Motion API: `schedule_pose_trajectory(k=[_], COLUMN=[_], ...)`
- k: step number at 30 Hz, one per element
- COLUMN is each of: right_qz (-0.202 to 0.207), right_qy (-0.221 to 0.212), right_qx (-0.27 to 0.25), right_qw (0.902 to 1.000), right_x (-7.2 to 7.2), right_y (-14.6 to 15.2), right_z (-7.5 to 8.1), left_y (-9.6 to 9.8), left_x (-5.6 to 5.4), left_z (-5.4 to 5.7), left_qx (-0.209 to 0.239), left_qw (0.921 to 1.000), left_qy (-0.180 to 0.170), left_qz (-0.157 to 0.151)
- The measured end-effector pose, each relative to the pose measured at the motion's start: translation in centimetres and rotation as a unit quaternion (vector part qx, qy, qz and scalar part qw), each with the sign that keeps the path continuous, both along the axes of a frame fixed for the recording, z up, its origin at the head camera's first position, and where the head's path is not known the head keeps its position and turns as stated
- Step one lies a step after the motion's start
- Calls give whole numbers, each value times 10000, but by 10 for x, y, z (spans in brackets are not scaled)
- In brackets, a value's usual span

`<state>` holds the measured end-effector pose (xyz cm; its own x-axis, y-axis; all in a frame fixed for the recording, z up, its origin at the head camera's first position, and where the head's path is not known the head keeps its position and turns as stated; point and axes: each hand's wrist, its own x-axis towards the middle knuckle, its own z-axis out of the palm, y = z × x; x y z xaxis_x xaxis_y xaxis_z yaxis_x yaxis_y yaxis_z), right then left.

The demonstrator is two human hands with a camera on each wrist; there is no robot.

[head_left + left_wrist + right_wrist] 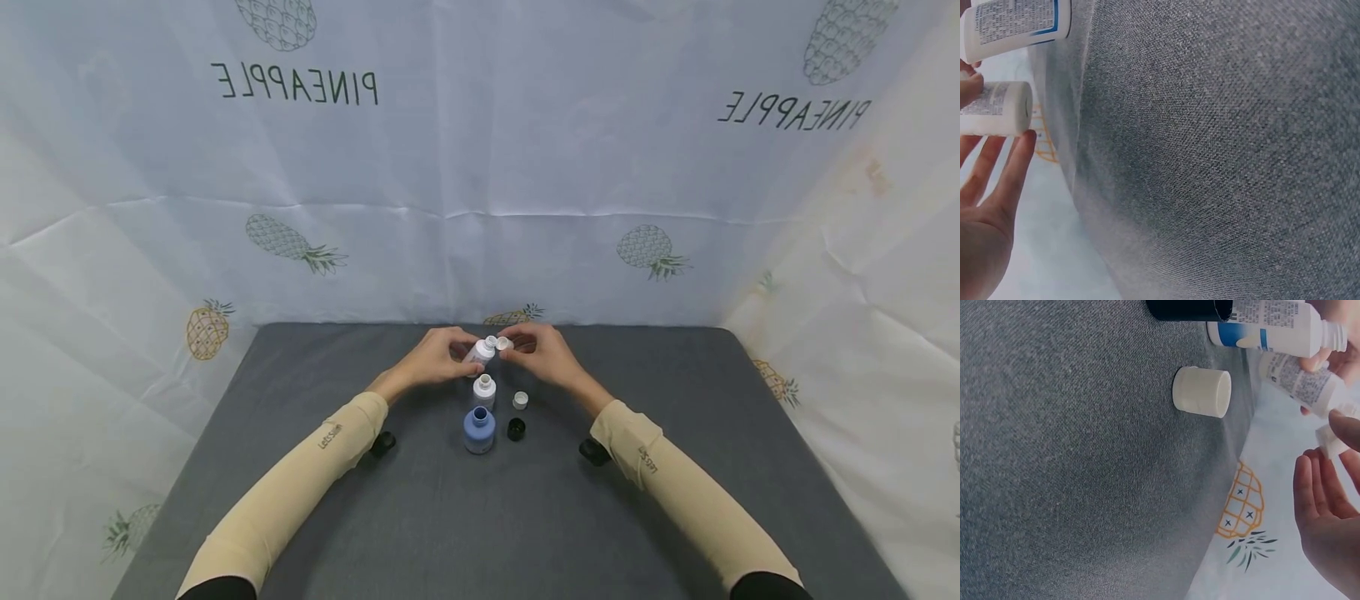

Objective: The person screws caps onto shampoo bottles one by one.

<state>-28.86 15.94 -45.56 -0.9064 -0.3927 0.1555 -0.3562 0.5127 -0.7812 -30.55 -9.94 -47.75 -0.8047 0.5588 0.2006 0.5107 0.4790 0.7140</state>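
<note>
At the far part of the table, my left hand (441,357) grips a small white bottle (482,350), tilted with its uncapped neck toward the right. In the left wrist view this bottle (997,107) lies between thumb and fingers. My right hand (546,357) pinches a small white cap (504,343), held right beside the bottle's mouth. The right wrist view shows that cap (1330,441) between thumb and fingertips. Just nearer stands a second open white bottle (484,392), with a loose white cap (521,401) to its right.
A blue open bottle (479,430) stands in front of the white one, a black cap (516,429) beside it. Dark objects lie near each forearm, one at the left (382,443) and another at the right (594,452). A pineapple-print curtain (465,167) hangs behind the grey table (480,533).
</note>
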Motion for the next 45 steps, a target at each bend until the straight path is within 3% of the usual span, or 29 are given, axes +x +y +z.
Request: schedule_pose_trajectory(k=[20,28,45], right_qz=[-15,194,512], right_qy=[48,146,467], right_qx=[-458,-690,-427], right_qw=[9989,9973,9967], right_x=[0,2,-1], right_y=[-5,-7,-12], right_z=[-2,-1,-7], left_y=[0,-1,1], left_x=[-2,-4,-6], left_z=[-1,0,3], left_qx=[-442,-485,-776], left_qw=[9986,9982,9966], left_qy=[294,345,291], left_qz=[-43,-111,46])
